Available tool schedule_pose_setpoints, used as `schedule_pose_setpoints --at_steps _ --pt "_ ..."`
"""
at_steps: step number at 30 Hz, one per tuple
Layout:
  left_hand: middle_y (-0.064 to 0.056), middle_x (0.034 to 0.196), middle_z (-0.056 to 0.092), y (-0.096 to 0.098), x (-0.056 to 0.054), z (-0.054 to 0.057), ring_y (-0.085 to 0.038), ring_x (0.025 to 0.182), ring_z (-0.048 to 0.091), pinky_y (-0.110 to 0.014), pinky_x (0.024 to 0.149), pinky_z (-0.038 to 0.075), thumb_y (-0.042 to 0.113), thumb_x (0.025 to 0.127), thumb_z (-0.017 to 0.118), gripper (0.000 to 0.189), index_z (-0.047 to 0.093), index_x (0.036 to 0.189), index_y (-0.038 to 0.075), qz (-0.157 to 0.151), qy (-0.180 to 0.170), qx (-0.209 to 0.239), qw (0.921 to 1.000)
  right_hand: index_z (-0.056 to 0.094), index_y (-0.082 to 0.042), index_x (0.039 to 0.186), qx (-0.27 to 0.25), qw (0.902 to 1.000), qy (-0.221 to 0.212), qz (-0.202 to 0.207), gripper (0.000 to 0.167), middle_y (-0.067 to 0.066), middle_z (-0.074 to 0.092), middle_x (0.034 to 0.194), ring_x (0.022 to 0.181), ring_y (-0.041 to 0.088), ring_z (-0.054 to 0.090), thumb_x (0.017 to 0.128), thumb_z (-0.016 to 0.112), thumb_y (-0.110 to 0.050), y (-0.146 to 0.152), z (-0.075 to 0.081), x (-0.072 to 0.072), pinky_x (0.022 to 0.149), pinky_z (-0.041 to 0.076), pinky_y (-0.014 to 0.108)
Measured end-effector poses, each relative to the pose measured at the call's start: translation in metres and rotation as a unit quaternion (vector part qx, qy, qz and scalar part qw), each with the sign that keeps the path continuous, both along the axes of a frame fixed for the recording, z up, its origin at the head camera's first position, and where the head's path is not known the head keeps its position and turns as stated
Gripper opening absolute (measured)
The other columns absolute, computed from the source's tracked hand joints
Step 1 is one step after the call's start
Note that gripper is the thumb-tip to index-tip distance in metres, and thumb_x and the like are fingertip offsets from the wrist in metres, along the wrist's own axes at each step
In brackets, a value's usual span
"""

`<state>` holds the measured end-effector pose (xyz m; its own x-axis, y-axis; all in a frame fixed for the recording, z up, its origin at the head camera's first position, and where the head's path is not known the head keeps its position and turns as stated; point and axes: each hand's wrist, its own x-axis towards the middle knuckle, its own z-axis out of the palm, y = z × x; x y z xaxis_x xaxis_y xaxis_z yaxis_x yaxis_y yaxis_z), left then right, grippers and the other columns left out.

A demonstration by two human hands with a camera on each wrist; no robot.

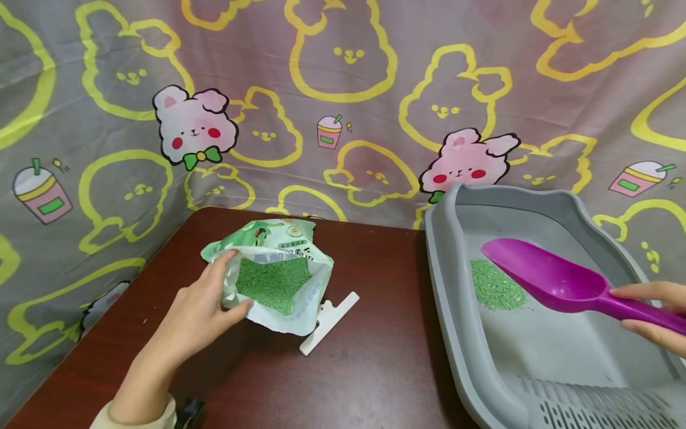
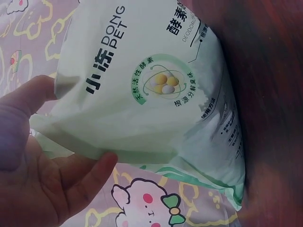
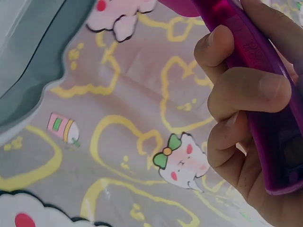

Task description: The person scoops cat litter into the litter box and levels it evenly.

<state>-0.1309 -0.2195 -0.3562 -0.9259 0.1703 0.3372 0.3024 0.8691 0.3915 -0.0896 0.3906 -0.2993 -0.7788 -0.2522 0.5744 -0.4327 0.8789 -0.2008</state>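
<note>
In the head view, the left hand pinches the rim of a bag, its fingers parted just by the gathered edge; the bag sits on the dark bench, mouth open, with green pellets inside. A white clip lies at its right edge. The right hand grips a purple scoop by the handle, above a grey tray holding a small pile of green pellets. The left wrist view shows the bag's printed side, "DONG PET" on it, and fingers at its edge. In the right wrist view, fingers curl closely round the scoop's handle, patterned fabric behind.
</note>
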Motion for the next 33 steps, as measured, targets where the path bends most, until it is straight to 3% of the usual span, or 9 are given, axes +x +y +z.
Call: schedule_pose_setpoints --at_steps 4,8,13,15,20,23,27,30,33 --pt "-0.022 0.132 0.056 0.000 0.000 -0.001 -0.021 0.066 0.059 -0.049 0.060 0.048 0.028 0.082 0.076 0.084 0.030 0.150 0.008 0.001 -0.005 0.001 1.0000 0.044 -0.067 0.114 -0.016 0.9997 -0.018 -0.010 0.061 -0.024 0.041 0.054 0.037 -0.008 0.027 0.087 0.077 -0.022 -0.018 0.005 0.006 0.035 0.022 0.017" --pt "-0.022 0.131 0.057 0.000 0.000 -0.002 -0.021 0.068 0.059 -0.049 0.061 0.048 0.028 0.082 0.076 0.084 0.030 0.150 0.008 0.002 -0.004 0.002 1.0000 0.058 -0.053 0.109 -0.054 0.9977 -0.040 -0.002 0.062 -0.019 0.045 0.056 0.038 -0.002 0.030 0.081 0.079 -0.002 -0.033 0.006 0.007 0.036 0.023 0.019" --pt "-0.023 0.130 0.057 0.001 0.000 -0.001 -0.020 0.071 0.060 -0.048 0.061 0.048 0.027 0.082 0.076 0.084 0.031 0.149 0.007 0.004 0.000 0.000 1.0000 0.071 -0.027 0.106 -0.051 0.9976 -0.014 0.044 0.043 -0.020 0.049 0.057 0.038 -0.004 0.028 0.076 0.081 0.002 -0.055 0.012 0.004 0.037 0.023 0.016" --pt "-0.023 0.131 0.057 0.001 0.000 -0.001 -0.020 0.071 0.060 -0.049 0.062 0.048 0.027 0.082 0.076 0.084 0.030 0.150 0.007 0.005 -0.001 0.000 1.0000 0.073 -0.022 0.104 -0.045 0.9975 -0.005 0.055 0.041 -0.021 0.048 0.057 0.040 -0.006 0.027 0.072 0.084 0.001 -0.064 0.015 0.005 0.039 0.022 0.015" --pt "-0.023 0.136 0.054 0.001 0.001 -0.001 -0.023 0.073 0.061 -0.053 0.065 0.049 0.027 0.083 0.075 0.085 0.029 0.150 0.006 0.005 -0.007 -0.003 1.0000 0.075 -0.023 0.103 -0.027 0.9967 0.014 0.075 0.052 -0.025 0.041 0.056 0.046 -0.010 0.027 0.059 0.090 -0.001 -0.085 0.022 0.006 0.043 0.023 0.013" --pt "-0.023 0.138 0.052 0.001 0.001 0.000 -0.025 0.075 0.062 -0.055 0.066 0.049 0.028 0.083 0.076 0.086 0.028 0.150 0.005 0.005 -0.014 -0.006 0.9999 0.075 -0.025 0.105 -0.018 0.9954 0.011 0.094 0.057 -0.026 0.052 0.063 0.049 -0.011 0.031 0.056 0.091 0.000 -0.094 0.025 0.005 0.045 0.026 0.012" --pt "-0.023 0.139 0.051 0.002 0.000 0.000 -0.023 0.073 0.061 -0.053 0.066 0.049 0.029 0.084 0.075 0.086 0.027 0.151 0.006 0.007 -0.024 -0.007 0.9997 0.073 -0.030 0.109 0.007 0.9958 -0.023 0.088 0.055 -0.021 0.064 0.079 0.054 -0.009 0.040 0.064 0.090 -0.004 -0.104 0.029 0.004 0.049 0.031 0.011" --pt "-0.022 0.139 0.052 0.001 0.000 0.000 -0.022 0.072 0.061 -0.052 0.065 0.049 0.029 0.083 0.075 0.087 0.027 0.151 0.007 0.011 -0.026 -0.007 0.9996 0.070 -0.037 0.113 0.026 0.9953 -0.061 0.071 0.050 -0.020 0.063 0.079 0.058 -0.005 0.045 0.073 0.087 -0.011 -0.114 0.032 0.005 0.051 0.032 0.013" --pt "-0.022 0.136 0.053 0.001 0.000 0.000 -0.022 0.073 0.061 -0.053 0.065 0.049 0.030 0.083 0.076 0.087 0.027 0.151 0.007 0.012 -0.021 -0.006 0.9997 0.068 -0.041 0.114 0.034 0.9926 -0.083 0.081 0.047 -0.020 0.062 0.078 0.058 -0.004 0.046 0.078 0.084 -0.016 -0.127 0.036 0.003 0.052 0.033 0.013"
